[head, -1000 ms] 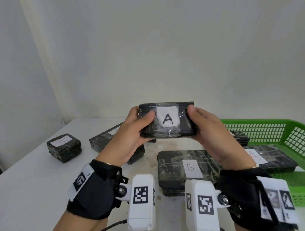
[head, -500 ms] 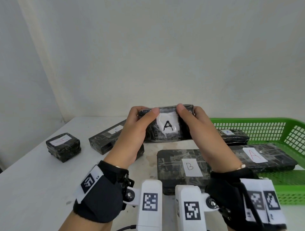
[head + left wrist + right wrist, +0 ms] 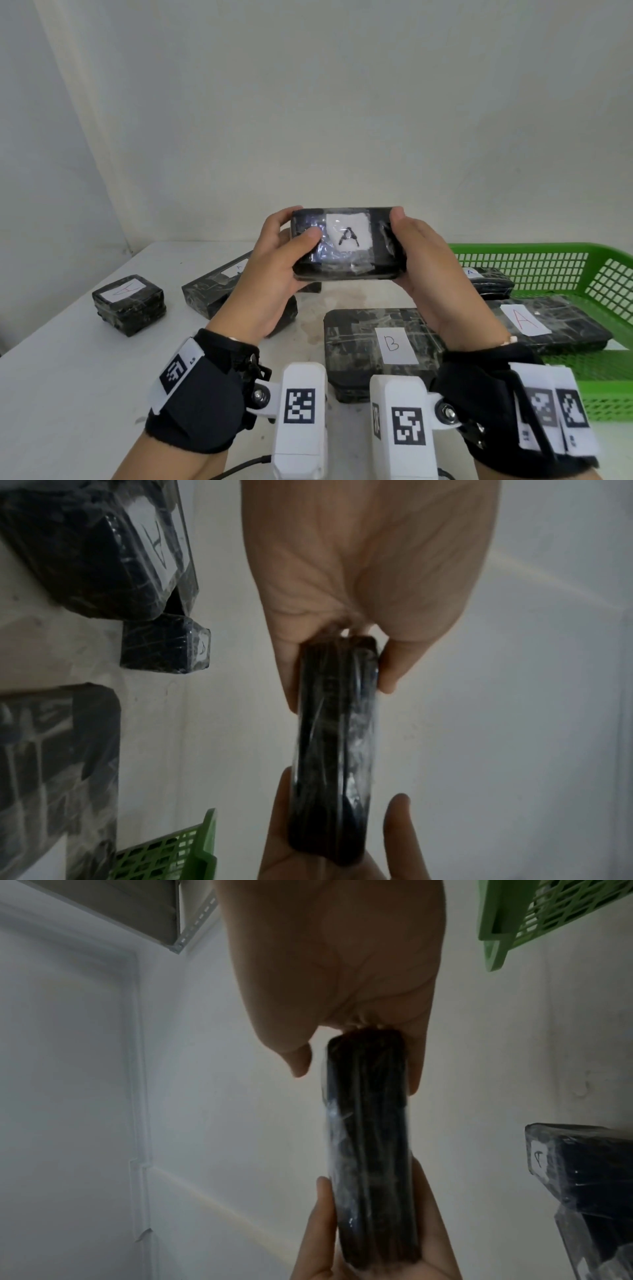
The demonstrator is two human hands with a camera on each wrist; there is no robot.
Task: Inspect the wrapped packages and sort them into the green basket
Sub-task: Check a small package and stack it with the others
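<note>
Head view shows the "A" package held up in the air between both our hands, its white label now squarely facing us. Half a second ago it was tipped back, top edge toward us with our thumbs riding over that edge; now it has swung upright again, much as it stood a second ago. We read that as the tail of the inspection: the faces have been turned and the letter read, so carrying it to the green basket looks like the next step.

Our left hand grips the left end, thumb curled onto the front film beside the label and fingers wrapped behind. Our right hand grips the right end the same way, its thumb on the front face near the top corner. Both wrist views show the package edge-on, pinched between thumb and fingers at each end.

Beyond our right fingers the basket rim sits lower, with open air between, and already holds a long "A" package and a smaller one. Below our fingers lies the "B" package on the white table. Past our left fingers rest a cube-shaped package and a long slanted package, well apart from the held one.
</note>
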